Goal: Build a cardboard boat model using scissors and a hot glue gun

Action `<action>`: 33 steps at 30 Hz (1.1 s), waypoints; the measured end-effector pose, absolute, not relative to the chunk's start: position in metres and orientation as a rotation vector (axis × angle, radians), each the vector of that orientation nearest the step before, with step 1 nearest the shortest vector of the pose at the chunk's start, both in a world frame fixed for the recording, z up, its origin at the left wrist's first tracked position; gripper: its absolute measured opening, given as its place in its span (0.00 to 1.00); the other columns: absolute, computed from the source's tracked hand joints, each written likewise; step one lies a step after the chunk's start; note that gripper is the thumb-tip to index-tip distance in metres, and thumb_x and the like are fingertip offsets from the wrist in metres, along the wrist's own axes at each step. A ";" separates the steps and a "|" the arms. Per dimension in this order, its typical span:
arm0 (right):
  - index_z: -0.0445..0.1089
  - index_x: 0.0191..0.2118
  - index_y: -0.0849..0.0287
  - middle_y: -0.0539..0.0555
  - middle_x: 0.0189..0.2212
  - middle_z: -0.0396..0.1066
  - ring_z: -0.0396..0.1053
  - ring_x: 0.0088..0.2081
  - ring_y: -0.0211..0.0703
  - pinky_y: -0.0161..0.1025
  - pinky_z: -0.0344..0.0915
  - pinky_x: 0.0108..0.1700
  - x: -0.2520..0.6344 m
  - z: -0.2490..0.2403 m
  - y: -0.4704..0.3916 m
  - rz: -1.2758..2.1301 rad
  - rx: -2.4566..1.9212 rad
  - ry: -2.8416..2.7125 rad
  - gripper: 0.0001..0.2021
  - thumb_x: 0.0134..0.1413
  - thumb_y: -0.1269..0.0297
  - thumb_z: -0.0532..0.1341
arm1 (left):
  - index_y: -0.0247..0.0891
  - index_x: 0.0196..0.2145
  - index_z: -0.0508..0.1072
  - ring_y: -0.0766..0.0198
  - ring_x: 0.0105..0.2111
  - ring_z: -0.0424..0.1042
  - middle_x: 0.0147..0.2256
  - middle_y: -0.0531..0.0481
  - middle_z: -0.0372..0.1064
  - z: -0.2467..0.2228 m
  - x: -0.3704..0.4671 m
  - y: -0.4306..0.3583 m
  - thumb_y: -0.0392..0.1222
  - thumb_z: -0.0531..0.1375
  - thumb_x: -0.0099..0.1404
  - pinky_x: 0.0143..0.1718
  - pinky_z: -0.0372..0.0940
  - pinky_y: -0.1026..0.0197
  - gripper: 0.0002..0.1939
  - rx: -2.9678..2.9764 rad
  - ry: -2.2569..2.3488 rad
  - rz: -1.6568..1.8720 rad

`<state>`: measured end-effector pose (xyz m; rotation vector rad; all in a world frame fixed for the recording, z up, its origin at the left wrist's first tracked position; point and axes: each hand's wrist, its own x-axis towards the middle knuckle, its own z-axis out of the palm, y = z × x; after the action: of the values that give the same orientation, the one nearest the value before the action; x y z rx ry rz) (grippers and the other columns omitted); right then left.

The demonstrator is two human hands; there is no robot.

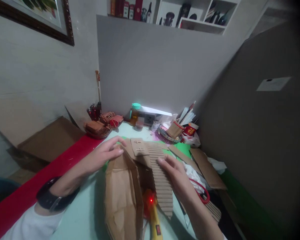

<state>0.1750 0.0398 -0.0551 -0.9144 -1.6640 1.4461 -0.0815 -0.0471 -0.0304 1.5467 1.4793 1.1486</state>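
Observation:
A folded brown cardboard model [122,193] stands in front of me, with a hollow, boat-like side facing up. My left hand [112,150] grips its far upper edge between thumb and fingers. A small cardboard panel [139,146] with two little stick crosses sits at its far end. My right hand [174,166] holds a strip of corrugated cardboard [162,180] along its right edge, thumb on the ridged face. This strip lies along the model's right side. Between the two parts lies a yellow glue gun [155,220] with a red light lit; its front end is partly hidden.
Red-handled scissors [204,196] and cardboard offcuts [207,166] lie to the right on the pale table [86,203]. Farther back are a basket of small brown models [97,128], a green-lidded jar [135,113] and a cardboard holder with sticks [175,129]. Grey panels stand behind and right.

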 end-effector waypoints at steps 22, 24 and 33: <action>0.64 0.34 0.56 0.50 0.31 0.71 0.68 0.33 0.42 0.37 0.63 0.37 0.144 -0.053 -0.007 0.925 -0.857 -1.960 0.05 0.63 0.68 0.54 | 0.38 0.38 0.73 0.56 0.34 0.71 0.32 0.50 0.72 -0.050 -0.004 -0.061 0.51 0.56 0.68 0.37 0.65 0.57 0.14 1.561 1.765 1.370; 0.67 0.37 0.56 0.51 0.31 0.73 0.70 0.34 0.44 0.37 0.64 0.37 0.144 -0.053 -0.006 0.925 -0.836 -1.996 0.04 0.62 0.69 0.56 | 0.36 0.42 0.74 0.55 0.34 0.72 0.34 0.47 0.74 -0.053 -0.002 -0.061 0.51 0.55 0.69 0.36 0.66 0.56 0.17 1.603 1.803 1.380; 0.70 0.36 0.56 0.52 0.27 0.74 0.71 0.27 0.42 0.35 0.65 0.32 0.139 -0.056 -0.016 0.765 -0.818 -1.988 0.07 0.58 0.71 0.54 | 0.39 0.36 0.76 0.59 0.31 0.76 0.32 0.49 0.77 -0.059 0.003 -0.065 0.45 0.55 0.68 0.33 0.68 0.62 0.11 1.804 1.901 1.521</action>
<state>0.1387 -0.0163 -0.0564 -0.8175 -1.9878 0.7651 0.0026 -0.0648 -0.0590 1.8042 1.9013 1.5205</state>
